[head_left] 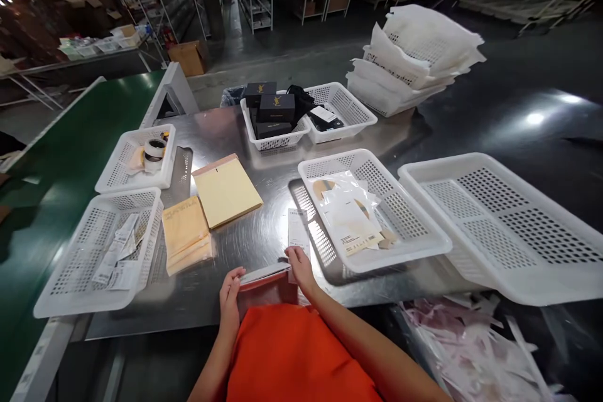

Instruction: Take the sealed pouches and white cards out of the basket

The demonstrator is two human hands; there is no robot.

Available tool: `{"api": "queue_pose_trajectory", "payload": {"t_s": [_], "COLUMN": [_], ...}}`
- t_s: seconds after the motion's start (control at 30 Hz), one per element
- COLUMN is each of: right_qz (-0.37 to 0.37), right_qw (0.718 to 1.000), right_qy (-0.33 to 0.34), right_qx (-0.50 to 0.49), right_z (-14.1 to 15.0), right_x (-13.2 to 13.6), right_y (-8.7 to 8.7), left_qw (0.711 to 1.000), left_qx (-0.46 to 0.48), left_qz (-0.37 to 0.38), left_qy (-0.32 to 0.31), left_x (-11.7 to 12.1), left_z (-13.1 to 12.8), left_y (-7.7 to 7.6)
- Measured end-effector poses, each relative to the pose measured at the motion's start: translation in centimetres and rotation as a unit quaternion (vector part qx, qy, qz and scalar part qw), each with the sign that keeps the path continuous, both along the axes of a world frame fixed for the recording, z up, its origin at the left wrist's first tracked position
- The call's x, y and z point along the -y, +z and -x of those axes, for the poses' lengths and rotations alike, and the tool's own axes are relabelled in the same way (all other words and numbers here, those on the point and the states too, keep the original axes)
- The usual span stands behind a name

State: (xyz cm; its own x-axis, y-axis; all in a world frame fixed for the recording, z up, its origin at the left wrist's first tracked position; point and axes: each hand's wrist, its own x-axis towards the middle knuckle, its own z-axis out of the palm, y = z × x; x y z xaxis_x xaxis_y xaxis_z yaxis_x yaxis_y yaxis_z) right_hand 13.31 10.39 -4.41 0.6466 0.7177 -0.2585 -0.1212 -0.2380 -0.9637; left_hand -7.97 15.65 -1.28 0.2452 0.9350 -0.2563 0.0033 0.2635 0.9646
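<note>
A thin flat packet (264, 273), whitish on top with a reddish edge, is held close to my body at the table's front. My left hand (229, 295) grips its left end, thumb and fingers closed on it. At the other end, my right hand (302, 267) has its fingers closed on the packet's corner. Just beyond that hand, a printed paper slip (298, 226) lies on the metal table, its lower part partly covered by the hand. What is printed on the packet cannot be read.
Padded yellow envelopes (228, 191) and folded orange-yellow pouches (187, 232) lie left of centre. A white basket (409, 245) of flat packets stands right, beside another basket (471, 276). Farther back, a basket (277, 143) holds black boxes. Left, a basket (61, 308) contains slips; a green conveyor (70, 132) runs past.
</note>
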Motion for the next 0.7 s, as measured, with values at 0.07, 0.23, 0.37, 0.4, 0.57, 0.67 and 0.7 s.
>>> {"api": "queue_pose_trajectory", "payload": {"t_s": [0.07,0.23,0.37,0.4,0.57,0.67,0.7], "right_qz": [-0.022,-0.067,-0.087,-0.094,-0.119,-0.126,-0.127], "right_qw": [0.999,0.985,0.967,0.964,0.899,0.795,0.78], "right_qy": [0.03,0.158,0.211,0.215,0.301,0.366,0.367], "right_qx": [-0.018,0.012,0.112,0.127,0.296,0.468,0.491], "right_z": [0.1,0.8,1.4,1.4,1.5,2.1,2.4], "right_x": [0.0,0.4,-0.1,-0.3,-0.7,-0.8,-0.9], "right_y": [1.3,3.5,4.1,4.3,6.4,6.8,6.7], "left_qw": [1.0,1.0,0.999,0.999,0.999,0.999,0.999], "left_qx": [-0.002,-0.011,-0.017,-0.018,-0.019,-0.014,-0.01], "left_qz": [0.002,0.004,0.006,0.007,0.001,-0.001,-0.003], "left_qy": [0.008,0.025,0.037,0.035,0.039,0.041,0.041], "left_x": [0.1,-0.1,-0.5,-0.5,-0.4,-0.3,-0.3], "left_z": [-0.1,-0.2,0.0,0.0,0.0,-0.1,-0.1], "left_y": [0.0,-0.1,-0.2,-0.2,-0.4,-0.5,-0.5]}}
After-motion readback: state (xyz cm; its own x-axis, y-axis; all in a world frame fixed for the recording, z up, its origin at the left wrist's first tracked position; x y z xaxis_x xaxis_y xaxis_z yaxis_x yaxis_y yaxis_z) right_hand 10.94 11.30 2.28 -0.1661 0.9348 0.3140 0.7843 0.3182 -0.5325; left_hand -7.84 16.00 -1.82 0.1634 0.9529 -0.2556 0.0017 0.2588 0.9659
